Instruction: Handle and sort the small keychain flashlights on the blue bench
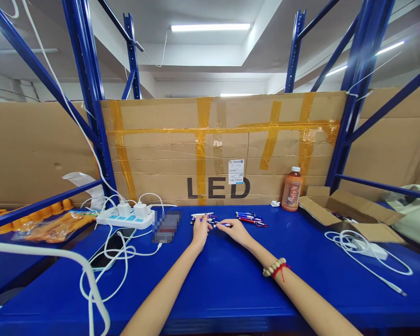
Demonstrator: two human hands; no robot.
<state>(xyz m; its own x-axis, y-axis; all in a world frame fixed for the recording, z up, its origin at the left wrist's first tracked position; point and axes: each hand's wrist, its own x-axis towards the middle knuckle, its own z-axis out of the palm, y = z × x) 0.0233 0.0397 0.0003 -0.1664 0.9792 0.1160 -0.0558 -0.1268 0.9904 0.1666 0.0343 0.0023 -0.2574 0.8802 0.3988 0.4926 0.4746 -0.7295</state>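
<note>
At centre frame on the blue table (231,284), left hand (200,232) and right hand (235,230) pinching one pen (221,225) between them, more pens (250,218) just behind.

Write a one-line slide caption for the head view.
Both hands, left hand and right hand, handle small pens on a blue table before an LED-marked cardboard box.

Both hands, left hand (200,232) and right hand (235,229), meet on a pen (220,225), more pens (250,218) lying just beyond the right.
</note>
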